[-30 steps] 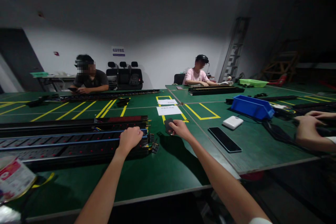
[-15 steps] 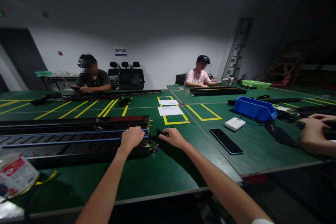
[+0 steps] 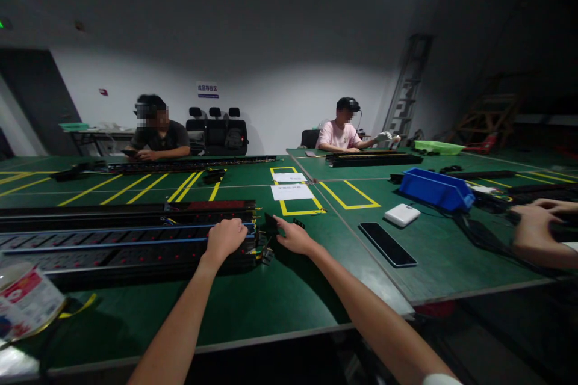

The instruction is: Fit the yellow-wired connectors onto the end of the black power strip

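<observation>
Long black power strips (image 3: 149,249), with red dots and blue edge lines, lie side by side on the left of the green table. Over the right end of one, my left hand (image 3: 226,236) is closed, its fingertips hidden behind the knuckles. Just beyond that end, my right hand (image 3: 294,237) pinches a small flat black plate (image 3: 270,226) between thumb and fingers. The plate is tilted and apart from the strip end. Coloured wires and a small black connector (image 3: 267,255) stick out of the strip ends below it.
A phone (image 3: 387,244), a white power bank (image 3: 401,215) and a blue bin (image 3: 436,189) lie to the right. A co-worker's hands (image 3: 535,219) are at the right edge. A labelled can (image 3: 27,301) stands front left. White paper sheets (image 3: 291,192) lie ahead.
My right hand has tipped the black plate more upright, its fingers now more extended. My left hand stays on the strip end. The view has shifted slightly.
</observation>
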`<state>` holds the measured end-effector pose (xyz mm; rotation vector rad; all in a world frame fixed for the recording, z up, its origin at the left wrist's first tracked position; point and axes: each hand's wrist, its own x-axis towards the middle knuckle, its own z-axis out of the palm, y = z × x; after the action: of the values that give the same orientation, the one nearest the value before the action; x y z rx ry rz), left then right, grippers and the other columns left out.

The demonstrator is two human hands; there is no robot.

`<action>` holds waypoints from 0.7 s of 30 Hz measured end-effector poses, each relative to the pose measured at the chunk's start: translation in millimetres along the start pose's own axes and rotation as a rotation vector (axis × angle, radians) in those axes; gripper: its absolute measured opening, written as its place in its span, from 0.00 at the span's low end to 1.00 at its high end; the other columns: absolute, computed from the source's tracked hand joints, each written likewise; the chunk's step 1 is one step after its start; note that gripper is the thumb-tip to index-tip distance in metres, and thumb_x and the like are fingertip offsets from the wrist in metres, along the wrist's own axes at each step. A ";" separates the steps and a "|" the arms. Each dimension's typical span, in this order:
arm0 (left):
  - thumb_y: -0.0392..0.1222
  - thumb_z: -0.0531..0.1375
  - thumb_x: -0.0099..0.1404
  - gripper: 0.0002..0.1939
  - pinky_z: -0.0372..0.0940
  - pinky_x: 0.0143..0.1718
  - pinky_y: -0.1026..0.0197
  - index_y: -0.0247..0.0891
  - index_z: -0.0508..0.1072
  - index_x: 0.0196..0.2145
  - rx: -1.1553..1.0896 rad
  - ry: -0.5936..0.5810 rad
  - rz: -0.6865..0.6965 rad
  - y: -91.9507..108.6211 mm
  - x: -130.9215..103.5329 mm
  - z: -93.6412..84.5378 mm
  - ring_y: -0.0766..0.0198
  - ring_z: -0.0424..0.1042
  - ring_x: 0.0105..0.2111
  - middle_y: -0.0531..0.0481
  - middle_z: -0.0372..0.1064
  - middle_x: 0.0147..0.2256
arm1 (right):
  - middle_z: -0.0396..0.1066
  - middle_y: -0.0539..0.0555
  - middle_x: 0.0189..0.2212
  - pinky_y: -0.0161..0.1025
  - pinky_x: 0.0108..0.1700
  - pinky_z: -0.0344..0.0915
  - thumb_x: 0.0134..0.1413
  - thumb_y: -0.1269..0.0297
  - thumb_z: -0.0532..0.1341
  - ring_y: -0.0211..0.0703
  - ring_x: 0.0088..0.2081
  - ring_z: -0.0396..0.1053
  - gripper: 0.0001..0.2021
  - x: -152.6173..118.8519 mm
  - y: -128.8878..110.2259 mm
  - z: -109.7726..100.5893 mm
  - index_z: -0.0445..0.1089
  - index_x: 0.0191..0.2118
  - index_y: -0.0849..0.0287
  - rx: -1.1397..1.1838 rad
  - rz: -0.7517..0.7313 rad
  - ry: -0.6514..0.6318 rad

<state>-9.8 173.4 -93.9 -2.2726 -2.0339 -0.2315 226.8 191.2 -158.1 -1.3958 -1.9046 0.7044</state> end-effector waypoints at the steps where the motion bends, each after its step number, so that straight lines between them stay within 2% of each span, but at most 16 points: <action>1: 0.46 0.48 0.69 0.19 0.68 0.44 0.52 0.40 0.78 0.40 -0.002 0.000 -0.001 -0.1 -0.1 -0.1 0.48 0.78 0.42 0.38 0.78 0.40 | 0.74 0.54 0.55 0.42 0.55 0.64 0.50 0.70 0.63 0.53 0.55 0.71 0.34 1.2 2.1 2.5 0.64 0.65 0.48 -0.073 -0.033 0.005; 3: 0.46 0.48 0.69 0.19 0.68 0.43 0.52 0.40 0.78 0.40 -0.004 0.002 0.002 -0.3 -0.3 -0.4 0.48 0.78 0.41 0.38 0.78 0.40 | 0.72 0.56 0.57 0.44 0.57 0.63 0.53 0.69 0.62 0.54 0.57 0.70 0.35 2.6 6.4 6.0 0.60 0.67 0.50 -0.158 -0.092 0.028; 7: 0.44 0.47 0.69 0.20 0.68 0.43 0.53 0.39 0.79 0.40 -0.001 0.003 0.011 -0.7 -1.1 -1.1 0.49 0.78 0.41 0.38 0.78 0.39 | 0.71 0.56 0.58 0.46 0.57 0.63 0.55 0.68 0.60 0.56 0.56 0.70 0.29 1.0 10.6 5.3 0.65 0.63 0.51 -0.216 -0.123 0.089; 14: 0.44 0.47 0.68 0.20 0.68 0.42 0.51 0.39 0.78 0.39 -0.019 0.010 0.022 -0.4 -1.3 -0.7 0.47 0.78 0.40 0.37 0.78 0.39 | 0.73 0.54 0.55 0.45 0.57 0.62 0.57 0.69 0.60 0.54 0.55 0.70 0.22 -2.9 5.0 1.6 0.71 0.57 0.48 -0.177 -0.113 0.118; 19: 0.44 0.47 0.68 0.20 0.68 0.42 0.49 0.38 0.78 0.38 -0.027 0.018 0.023 -0.8 -0.9 0.6 0.45 0.78 0.40 0.37 0.78 0.38 | 0.73 0.55 0.54 0.44 0.54 0.64 0.58 0.69 0.60 0.54 0.53 0.71 0.20 -2.2 5.7 -1.3 0.72 0.56 0.49 -0.244 -0.118 0.213; 21: 0.44 0.47 0.68 0.20 0.68 0.41 0.50 0.38 0.78 0.39 -0.027 0.020 0.029 -1.0 -0.9 1.0 0.46 0.78 0.40 0.37 0.78 0.38 | 0.73 0.56 0.56 0.44 0.53 0.65 0.59 0.69 0.60 0.55 0.53 0.72 0.21 -2.5 5.4 -3.6 0.72 0.57 0.50 -0.301 -0.103 0.196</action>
<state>-10.8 172.8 -95.1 -2.3037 -1.9987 -0.2804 233.4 190.5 -160.3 -1.4732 -1.9642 0.2264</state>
